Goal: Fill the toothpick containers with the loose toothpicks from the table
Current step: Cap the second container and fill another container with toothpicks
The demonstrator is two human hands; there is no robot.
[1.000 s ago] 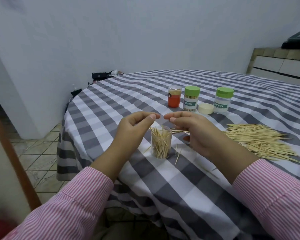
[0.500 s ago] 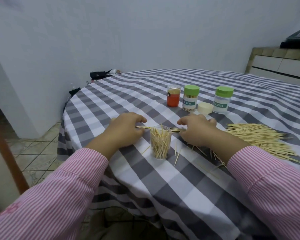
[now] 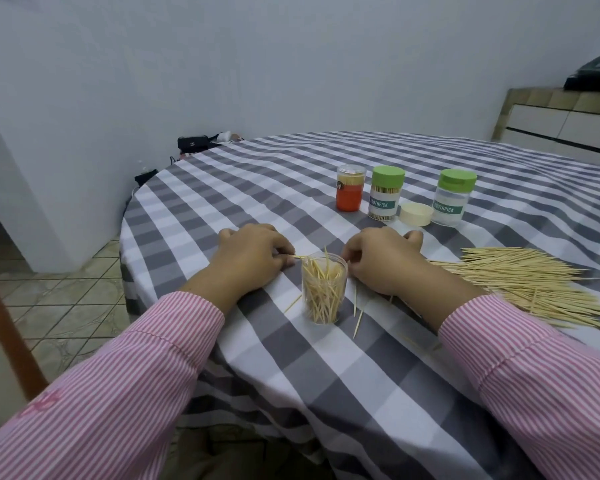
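Observation:
A clear open container, partly filled with toothpicks, stands upright on the checked tablecloth. My left hand rests on the cloth just left of it, fingers curled, pinching one end of a small bundle of toothpicks that lies behind the container. My right hand sits just right of the container with curled fingers at the bundle's other end, which the container rim hides. A big heap of loose toothpicks lies to the right. A few stray toothpicks lie near the container.
At the back stand an orange container, two green-lidded toothpick containers and a loose cream lid. The table edge curves round on the left. A wooden chair back is at lower left, a tiled counter far right.
Both hands came down from above the container to the cloth behind it and now hold a small bundle between them. The camera has moved a little closer.

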